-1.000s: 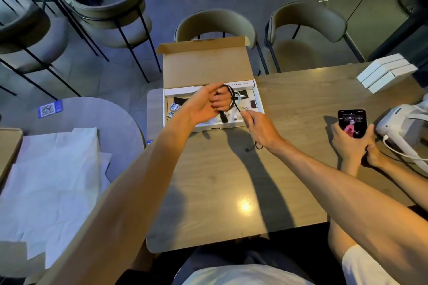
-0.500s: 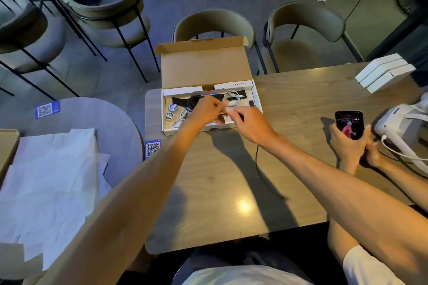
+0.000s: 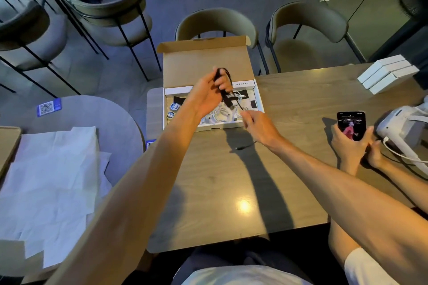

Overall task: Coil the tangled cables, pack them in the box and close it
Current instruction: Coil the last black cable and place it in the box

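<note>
left fingers [image 3: 224, 85] curled through black cable [image 3: 229, 74] loops | right fingers [image 3: 246, 118] pinch its tail | above box [image 3: 203, 62]

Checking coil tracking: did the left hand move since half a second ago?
Yes. The left hand, gripping the black cable, moved up from the box tray's front edge; its fingers now overlap the open lid.

Your left hand [image 3: 206, 97] holds the black cable [image 3: 226, 99] looped above the open box [image 3: 206, 62]; your right hand [image 3: 259, 126] pinches its trailing length, end dangling over the table [image 3: 289, 169]
</note>
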